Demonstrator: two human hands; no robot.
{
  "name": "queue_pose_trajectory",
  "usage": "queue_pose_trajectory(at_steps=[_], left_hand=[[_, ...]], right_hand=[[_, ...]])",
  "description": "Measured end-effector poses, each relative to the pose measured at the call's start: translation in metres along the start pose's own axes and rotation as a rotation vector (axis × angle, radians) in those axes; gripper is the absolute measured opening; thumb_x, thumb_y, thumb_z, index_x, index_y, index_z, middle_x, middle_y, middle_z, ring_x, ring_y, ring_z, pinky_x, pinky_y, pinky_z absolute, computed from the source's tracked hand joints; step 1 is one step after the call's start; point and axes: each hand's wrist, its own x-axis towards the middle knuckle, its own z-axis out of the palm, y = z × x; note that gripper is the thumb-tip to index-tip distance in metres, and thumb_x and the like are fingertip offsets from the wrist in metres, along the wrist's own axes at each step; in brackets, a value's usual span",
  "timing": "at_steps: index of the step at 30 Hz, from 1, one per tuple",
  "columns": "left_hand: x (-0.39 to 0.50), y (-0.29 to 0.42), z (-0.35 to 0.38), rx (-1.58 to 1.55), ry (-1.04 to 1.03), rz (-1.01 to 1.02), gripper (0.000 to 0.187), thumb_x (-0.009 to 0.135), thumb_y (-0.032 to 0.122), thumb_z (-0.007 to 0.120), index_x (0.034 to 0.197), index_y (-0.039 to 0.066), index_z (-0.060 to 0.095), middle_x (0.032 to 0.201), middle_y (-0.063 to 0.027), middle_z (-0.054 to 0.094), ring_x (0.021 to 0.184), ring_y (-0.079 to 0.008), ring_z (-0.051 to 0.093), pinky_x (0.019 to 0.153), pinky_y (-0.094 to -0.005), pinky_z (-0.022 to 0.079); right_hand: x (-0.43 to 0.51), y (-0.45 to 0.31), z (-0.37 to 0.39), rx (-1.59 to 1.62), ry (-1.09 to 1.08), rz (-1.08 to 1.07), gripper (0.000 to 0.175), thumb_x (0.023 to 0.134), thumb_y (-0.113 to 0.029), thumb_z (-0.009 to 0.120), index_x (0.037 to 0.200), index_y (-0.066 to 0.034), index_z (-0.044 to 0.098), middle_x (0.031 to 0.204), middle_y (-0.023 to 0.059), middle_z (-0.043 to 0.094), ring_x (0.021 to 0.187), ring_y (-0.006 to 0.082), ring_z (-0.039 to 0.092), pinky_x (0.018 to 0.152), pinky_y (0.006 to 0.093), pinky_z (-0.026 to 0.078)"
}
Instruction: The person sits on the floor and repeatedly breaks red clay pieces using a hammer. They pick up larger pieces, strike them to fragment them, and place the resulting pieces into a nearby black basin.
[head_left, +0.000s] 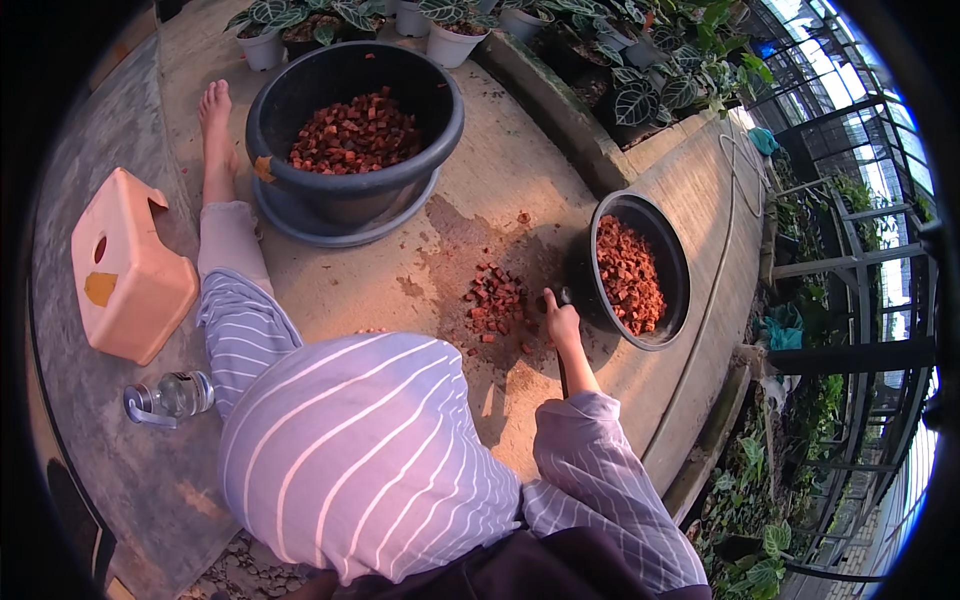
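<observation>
My right hand (563, 324) is closed around a dark-handled tool (563, 375), mostly hidden by my hand and forearm, so its kind is unclear. Just left of the hand, a loose pile of reddish-brown cubed chunks (496, 300), perhaps coconut husk, lies on damp concrete. To the right, a black tub (679, 300) leans towards me, holding finer reddish-brown pieces (628, 277). My left hand is out of view. Beyond my striped clothing (352, 442) stands a large dark plastic pot (352, 184) on a saucer (300, 225), partly filled with similar chunks (360, 135).
My bare foot (217, 120) stretches out beside the big pot. A pink plastic stool (135, 277) and a clear bottle (171, 394) are at left. Potted plants (450, 37) line the back behind a concrete curb (555, 112). A hose (709, 315) runs along the right.
</observation>
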Motion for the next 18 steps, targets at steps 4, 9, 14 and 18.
queue_pose_trajectory(at_steps=[4, 9, 14, 18], left_hand=[[0.019, -0.016, 0.005, 0.078, -0.017, -0.062, 0.068, 0.091, 0.055, 0.023, 0.136, 0.006, 0.036, 0.143, -0.0122, 0.032, 0.135, -0.0266, 0.022, 0.111, -0.0390, 0.011], [0.027, -0.032, 0.011, 0.109, 0.005, -0.041, 0.069, 0.091, 0.056, 0.023, 0.136, 0.006, 0.037, 0.143, -0.0111, 0.033, 0.135, -0.0262, 0.023, 0.111, -0.0397, 0.012], [0.027, -0.032, 0.009, 0.106, -0.015, -0.031, 0.069, 0.091, 0.056, 0.022, 0.137, 0.007, 0.035, 0.144, -0.0108, 0.032, 0.135, -0.0255, 0.022, 0.111, -0.0396, 0.011], [0.031, -0.040, 0.014, 0.117, -0.016, -0.054, 0.069, 0.091, 0.056, 0.021, 0.138, 0.007, 0.034, 0.144, -0.0092, 0.032, 0.135, -0.0242, 0.023, 0.111, -0.0392, 0.010]], right_hand=[[-0.005, -0.007, -0.014, 0.240, 0.009, 0.073, 0.069, 0.084, -0.057, 0.050, 0.080, 0.0109, 0.062, 0.082, 0.0309, 0.061, 0.092, 0.0413, 0.060, 0.077, 0.0449, 0.047], [-0.027, -0.006, 0.019, -0.070, -0.035, 0.040, 0.070, 0.081, -0.059, 0.054, 0.089, 0.0100, 0.062, 0.090, 0.0293, 0.062, 0.095, 0.0400, 0.060, 0.079, 0.0458, 0.046], [-0.006, -0.010, -0.003, 0.003, -0.088, -0.010, 0.075, 0.082, -0.060, 0.052, 0.085, 0.0143, 0.060, 0.082, 0.0306, 0.062, 0.084, 0.0400, 0.062, 0.074, 0.0456, 0.046], [-0.017, -0.025, -0.006, 0.093, -0.020, -0.012, 0.073, 0.085, -0.058, 0.050, 0.080, 0.0136, 0.060, 0.080, 0.0300, 0.062, 0.084, 0.0407, 0.062, 0.073, 0.0458, 0.046]])
